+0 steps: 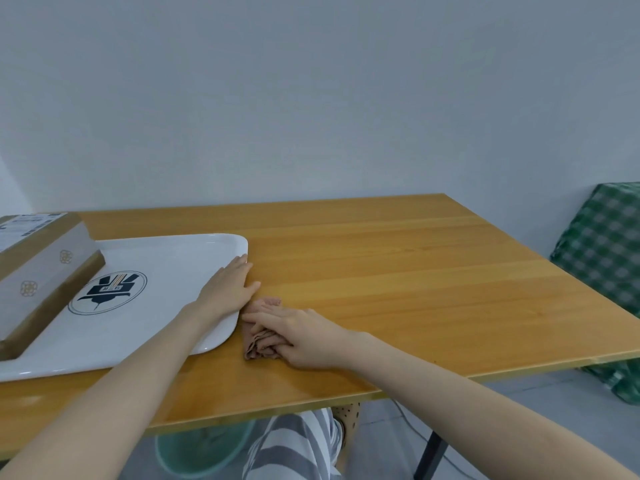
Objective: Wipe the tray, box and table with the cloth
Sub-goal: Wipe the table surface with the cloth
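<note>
Cloth: the bunched, pinkish-brown cloth (256,346) lies on the table (398,271) just beside the tray's right rim, near the table's front edge.
Right hand: the right hand (304,339) lies on top of the cloth. Its forefinger points left toward the tray and the other fingers are curled into the folds, gripping them.
Left hand: the left hand (228,289) lies flat with straight fingers on the right rim of the tray (166,258), the thumb reaching out over the wood; it grips nothing.
Tray: white with a dark round emblem, at the table's left end, its near rim close to the front edge.
Box: a brown and white box (41,271) sits on the tray's left part, well apart from both hands.
Room: plain wood runs from the cloth to the far and right edges.
Beyond the right edge: a green checked bag (609,251).
Under the table: a green bin (204,452).
</note>
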A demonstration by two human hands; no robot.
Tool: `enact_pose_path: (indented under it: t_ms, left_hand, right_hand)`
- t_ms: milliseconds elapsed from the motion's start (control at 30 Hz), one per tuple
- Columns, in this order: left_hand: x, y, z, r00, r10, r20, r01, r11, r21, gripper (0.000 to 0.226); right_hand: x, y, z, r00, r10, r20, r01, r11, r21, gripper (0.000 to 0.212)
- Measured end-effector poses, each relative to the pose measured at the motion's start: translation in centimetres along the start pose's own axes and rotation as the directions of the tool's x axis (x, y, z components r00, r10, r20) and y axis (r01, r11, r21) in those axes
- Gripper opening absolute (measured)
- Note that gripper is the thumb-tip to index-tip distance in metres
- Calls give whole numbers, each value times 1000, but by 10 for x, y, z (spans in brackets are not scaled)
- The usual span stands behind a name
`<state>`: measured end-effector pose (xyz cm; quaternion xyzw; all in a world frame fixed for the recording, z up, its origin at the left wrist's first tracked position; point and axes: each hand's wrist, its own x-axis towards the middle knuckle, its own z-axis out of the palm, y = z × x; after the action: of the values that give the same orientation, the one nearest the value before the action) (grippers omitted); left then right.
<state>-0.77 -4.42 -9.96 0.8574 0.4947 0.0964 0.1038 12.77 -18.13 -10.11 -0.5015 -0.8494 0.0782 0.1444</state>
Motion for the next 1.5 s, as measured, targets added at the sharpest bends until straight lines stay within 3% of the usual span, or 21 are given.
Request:
enact_pose_path:
  t_ms: [200, 333, 633, 833, 967, 1100, 1233, 1500]
  left_hand:
    - [-3, -1, 0, 1000, -1, 13, 2, 1000, -29, 50]
    - [-3, -2, 0, 1000, -6, 3, 6, 1000, -11, 49]
    - [6, -6, -5, 996, 11, -94, -4, 998, 68, 45]
    - [26, -14, -8, 984, 81, -160, -54, 984, 168, 32]
    - [36, -19, -6, 964, 108, -245, -99, 994, 49, 19]
    - [53, -25, -6, 972, 100, -212, -125, 986, -108, 15]
    - [69, -32, 0, 994, 67, -86, -79, 988, -136, 37]
    - [99, -46, 2, 1000, -7, -13, 5, 983, -184, 56]
  right_hand:
    - [-17, 22, -7, 995, 69, 67, -70, 997, 20, 64]
    - [-38, 50, -25, 967, 251, 43, -253, 967, 43, 60]
    - [-100, 155, -73, 735, 665, -136, -670, 743, 11, 46]
    - [-111, 203, -85, 586, 776, -232, -794, 607, 25, 28]
    - [-100, 224, -81, 533, 808, -253, -836, 548, -10, 23]
    - [-76, 239, -79, 525, 814, -249, -848, 526, -65, 25]
    - [-41, 246, -75, 539, 809, -236, -840, 536, -80, 29]
    - [60, 233, -50, 662, 714, -228, -744, 663, -83, 31]
